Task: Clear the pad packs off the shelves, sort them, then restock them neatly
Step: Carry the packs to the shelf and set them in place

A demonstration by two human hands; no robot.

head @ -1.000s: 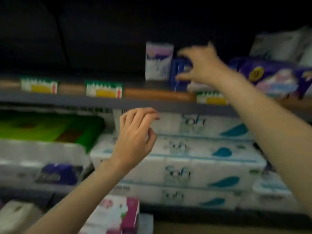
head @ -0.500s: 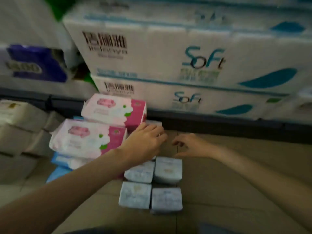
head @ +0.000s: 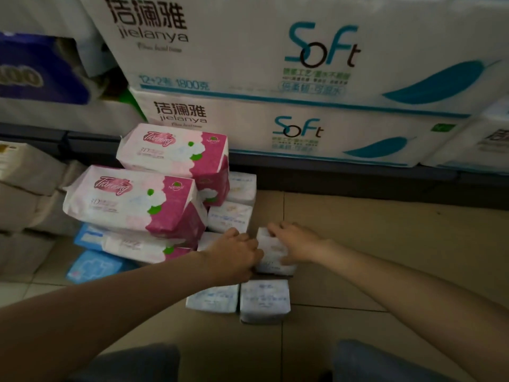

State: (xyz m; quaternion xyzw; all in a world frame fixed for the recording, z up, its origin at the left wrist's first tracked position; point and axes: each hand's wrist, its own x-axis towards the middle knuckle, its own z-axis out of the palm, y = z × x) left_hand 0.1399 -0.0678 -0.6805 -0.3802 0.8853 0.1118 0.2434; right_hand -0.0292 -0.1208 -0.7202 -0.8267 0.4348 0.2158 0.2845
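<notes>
Down on the tiled floor [head: 358, 244], nearest the camera, two small white pad packs [head: 264, 300] lie flat, side by side and touching. Just beyond them both hands meet on another small white pack [head: 271, 256]. The right hand [head: 296, 242] curls over its top and far edge, gripping it. The left hand [head: 234, 255] lies knuckles-up against its left side, fingers hidden, so I cannot tell its grip. To the left, pink packs [head: 132, 199] sit stacked, long axes running left to right, logos facing up, over blue packs [head: 93, 264]. Behind, big tissue cartons [head: 303, 130] fill the bottom shelf [head: 358, 177].
</notes>
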